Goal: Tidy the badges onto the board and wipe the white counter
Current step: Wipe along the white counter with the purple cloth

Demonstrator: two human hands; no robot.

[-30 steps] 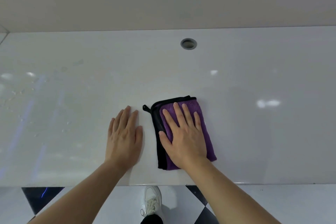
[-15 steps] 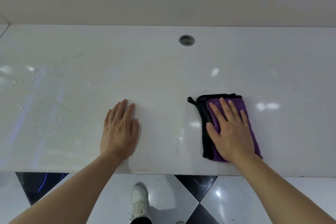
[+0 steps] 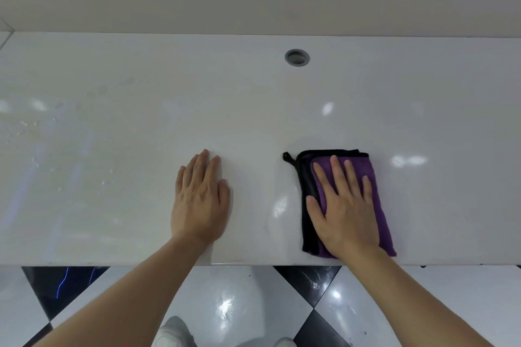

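The right fingers (image 3: 337, 177) are lying straight and slightly spread, pressing flat on the cloth (image 3: 375, 191) and curling round nothing. The thumb is reaching out to the left, over the cloth's black edge. Behind them the right hand (image 3: 345, 211) is resting palm down, covering most of the cloth's middle, and its bare forearm is running back down to the lower right corner, crossing the near edge of the worktop (image 3: 141, 121).

The cloth is folded, purple with a black border and a small black loop sticking out at its far left corner. It is lying flat on the worktop, right of centre, its near end just inside the front edge.

The left fingers (image 3: 201, 169) are also lying straight, held close together and pointing away from the person, flat on the bare worktop and holding nothing. The left hand (image 3: 200, 200) is resting palm down, well apart from the cloth, with the forearm angling down to the lower left.

A round grey-rimmed hole (image 3: 297, 57) is sitting in the worktop near its far edge. Small droplets are showing on the glossy surface to the left. Below the front edge, black and white floor tiles (image 3: 307, 282) and the toes of white shoes (image 3: 174, 332) are showing.
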